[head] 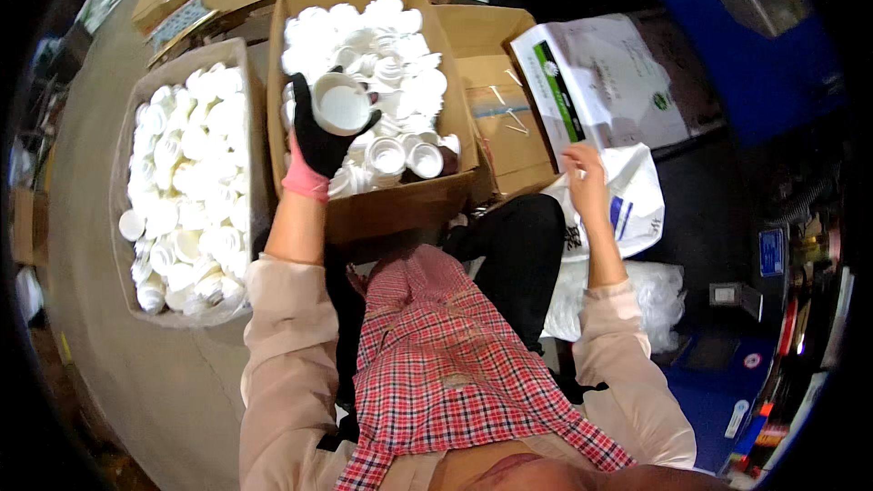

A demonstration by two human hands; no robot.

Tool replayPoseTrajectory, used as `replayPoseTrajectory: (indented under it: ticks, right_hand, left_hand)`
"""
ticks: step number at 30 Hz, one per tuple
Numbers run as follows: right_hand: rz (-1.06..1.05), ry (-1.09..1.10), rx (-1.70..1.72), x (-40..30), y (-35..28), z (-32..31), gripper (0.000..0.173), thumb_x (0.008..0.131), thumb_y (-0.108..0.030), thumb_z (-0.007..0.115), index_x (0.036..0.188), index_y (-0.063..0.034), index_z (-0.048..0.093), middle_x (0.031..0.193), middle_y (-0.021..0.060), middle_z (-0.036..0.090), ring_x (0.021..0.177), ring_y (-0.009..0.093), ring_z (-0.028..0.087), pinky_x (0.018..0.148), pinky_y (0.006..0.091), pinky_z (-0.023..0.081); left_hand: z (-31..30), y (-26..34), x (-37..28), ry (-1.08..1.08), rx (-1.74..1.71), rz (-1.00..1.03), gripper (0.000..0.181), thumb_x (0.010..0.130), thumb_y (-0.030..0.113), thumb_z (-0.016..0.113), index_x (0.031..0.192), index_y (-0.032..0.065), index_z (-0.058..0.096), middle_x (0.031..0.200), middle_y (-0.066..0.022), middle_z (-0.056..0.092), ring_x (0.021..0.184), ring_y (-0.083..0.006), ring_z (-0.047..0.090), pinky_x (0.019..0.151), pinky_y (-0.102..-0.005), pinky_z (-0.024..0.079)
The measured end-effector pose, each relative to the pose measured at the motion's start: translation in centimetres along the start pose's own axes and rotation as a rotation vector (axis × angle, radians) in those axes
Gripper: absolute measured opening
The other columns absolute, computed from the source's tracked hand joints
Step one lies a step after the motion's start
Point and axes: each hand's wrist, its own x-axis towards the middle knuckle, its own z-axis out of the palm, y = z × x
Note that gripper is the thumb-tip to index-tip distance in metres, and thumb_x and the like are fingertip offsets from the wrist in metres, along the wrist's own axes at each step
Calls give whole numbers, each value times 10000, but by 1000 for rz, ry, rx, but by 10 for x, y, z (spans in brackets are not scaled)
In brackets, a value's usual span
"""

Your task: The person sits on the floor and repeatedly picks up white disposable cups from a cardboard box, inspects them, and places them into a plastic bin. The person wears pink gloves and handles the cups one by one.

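Observation:
My left hand (319, 129), in a black and pink work glove, holds a round white plastic cap (341, 103) with its hollow side facing up. It is over a cardboard box (402, 208) heaped with white threaded plastic caps (387, 157). My right hand (585, 174) is bare, its fingers loosely bent and apart, with nothing seen in them. Below it is a white plastic bag (638, 184) bearing print, and just beyond its fingertips is the edge of a white printed carton (614, 78).
On the left, a plastic-lined box (254, 129) is piled with white plastic parts (191, 177). Between the caps and the printed carton, an open cardboard box (508, 157) contains a few thin white sticks (517, 124). Blue machinery (736, 27) borders the right. Clear plastic bags (648, 293) lie beside my knee.

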Motion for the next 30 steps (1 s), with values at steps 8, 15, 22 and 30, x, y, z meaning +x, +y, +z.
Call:
replayPoseTrajectory:
  ticks: [8, 15, 22, 30]
  right_hand:
    - [-188, -634, -300, 70, -55, 221, 170, 776, -24, 600, 935, -22, 660, 1015, 212, 640, 973, 387, 603, 848, 453, 491]
    - [-164, -788, -319, 57, -4, 281, 207, 818, -30, 532, 971, -62, 667, 1051, 203, 586, 1003, 407, 581, 865, 476, 485]
    - [-89, -957, -162, 89, 1, 251, 123, 763, -102, 642, 863, -53, 695, 941, 139, 615, 864, 301, 615, 773, 391, 497]
    - [565, -698, 1228, 135, -83, 101, 97, 915, -56, 553, 1009, -66, 575, 983, 28, 657, 869, 119, 644, 749, 270, 534]
  left_hand:
    - [-31, 8, -4, 185, -373, -133, 670, 961, 616, 368, 1335, 62, 414, 1174, -199, 571, 1132, -390, 572, 930, -572, 480]
    - [-57, -10, 1, 26, 181, 65, 498, 1030, 361, 405, 1400, 39, 317, 1238, -161, 526, 1087, -339, 608, 883, -497, 548]
    - [-33, -7, 3, 21, 145, -47, 528, 1028, 359, 411, 1421, 20, 318, 1284, -133, 504, 1072, -265, 619, 878, -418, 555]
    - [-49, -65, 4, -151, 47, -357, 539, 1003, 411, 443, 1382, 28, 423, 1220, -127, 592, 1068, -219, 614, 917, -379, 514]
